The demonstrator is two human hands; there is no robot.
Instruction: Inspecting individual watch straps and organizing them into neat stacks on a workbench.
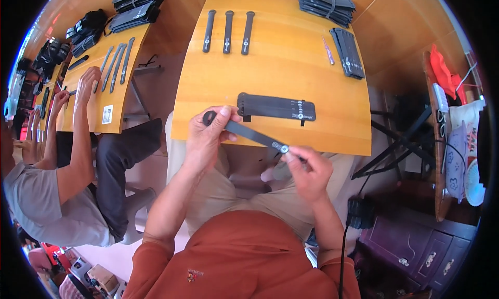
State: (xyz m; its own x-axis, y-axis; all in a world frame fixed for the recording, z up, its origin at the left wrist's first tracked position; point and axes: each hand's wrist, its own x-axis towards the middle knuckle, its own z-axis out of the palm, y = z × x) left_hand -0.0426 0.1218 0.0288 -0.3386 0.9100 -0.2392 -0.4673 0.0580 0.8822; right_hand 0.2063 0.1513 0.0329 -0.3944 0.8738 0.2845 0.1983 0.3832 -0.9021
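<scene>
Stretched slantwise between my hands, just in front of the table's near edge, is a dark grey strap (pixel 253 134) with a rounded end and white printing. My left hand (pixel 205 140) pinches it near the rounded end. My right hand (pixel 311 173) grips the other, lower end near a small white round mark. Directly beyond the strap, a flat piece made up of dark straps side by side (pixel 275 107) lies on the table (pixel 208 81), with small black tabs sticking out at its near edge. Farther back, three single straps (pixel 228 33) lie lengthwise in a row.
At the table's right edge are a stack of dark straps (pixel 347 55) and a slim pinkish tool (pixel 328 50). A tied bundle (pixel 326 7) sits at the far corner. Left, a co-worker's hands (pixel 87 83) work at another table (pixel 117 104). A wicker-edged tray (pixel 434 143) stands at right.
</scene>
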